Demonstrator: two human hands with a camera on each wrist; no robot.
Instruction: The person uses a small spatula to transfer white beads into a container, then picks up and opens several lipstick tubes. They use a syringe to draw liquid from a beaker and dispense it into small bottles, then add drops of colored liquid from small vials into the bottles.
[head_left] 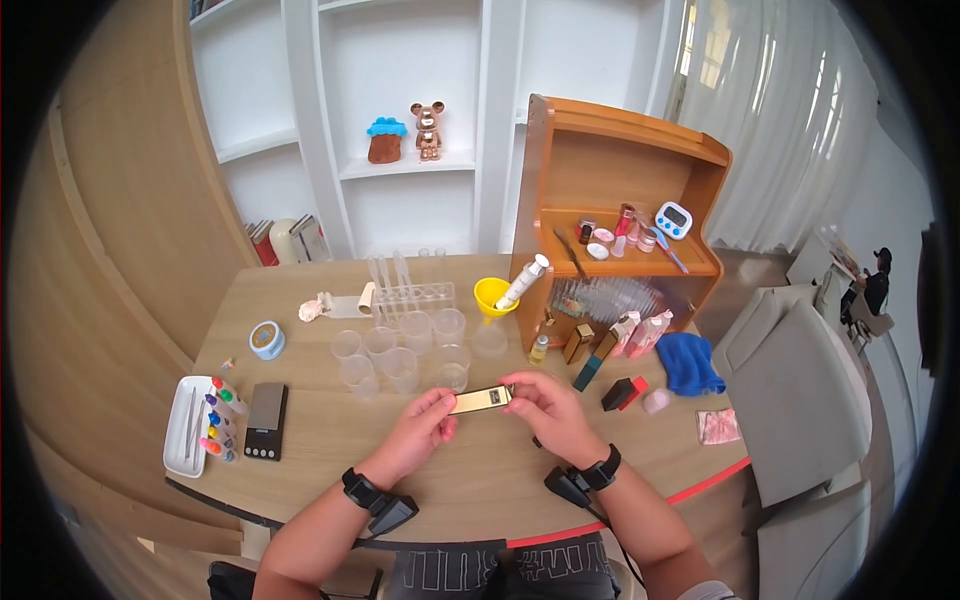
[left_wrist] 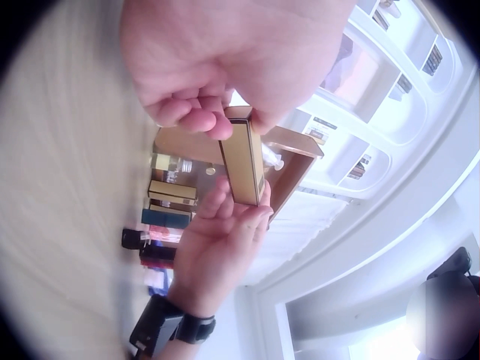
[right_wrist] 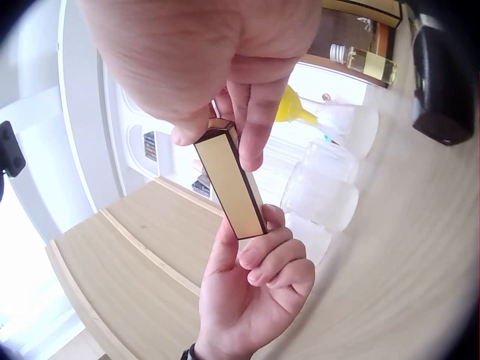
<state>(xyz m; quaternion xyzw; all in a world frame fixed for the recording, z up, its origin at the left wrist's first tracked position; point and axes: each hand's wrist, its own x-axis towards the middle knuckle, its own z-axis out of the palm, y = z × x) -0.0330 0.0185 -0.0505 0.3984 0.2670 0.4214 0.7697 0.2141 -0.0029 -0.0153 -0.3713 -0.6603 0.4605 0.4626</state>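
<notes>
Box, slim and gold with dark edges [head_left: 481, 400], held above the near middle of the pale wooden table [head_left: 330, 470] and taken here as the dial's centre. The left hand [head_left: 425, 428] pinches its nine-o'clock end between thumb and fingers; the right hand [head_left: 548, 410] pinches its three-o'clock end, the digits of each parted only by the box's width. Whether either end flap is unfastened cannot be told. Should one pinch loosen while the other pulls, the box could twist free and drop; too hard a squeeze could dent its thin walls. A swing towards ten o'clock could topple the nearest of the clear plastic cups [head_left: 402, 370], since they stand close together. Counts: held box, one; cups, about eight; yellow bowl [head_left: 488, 292] at twelve, one; clear tube rack [head_left: 425, 296] at eleven, one; black digital scale [head_left: 264, 440] at nine, one; upright gold carton [head_left: 577, 343] at two, one; dark green carton [head_left: 594, 364] between two and three, one; black-and-red box [head_left: 619, 394] at three, one.
</notes>
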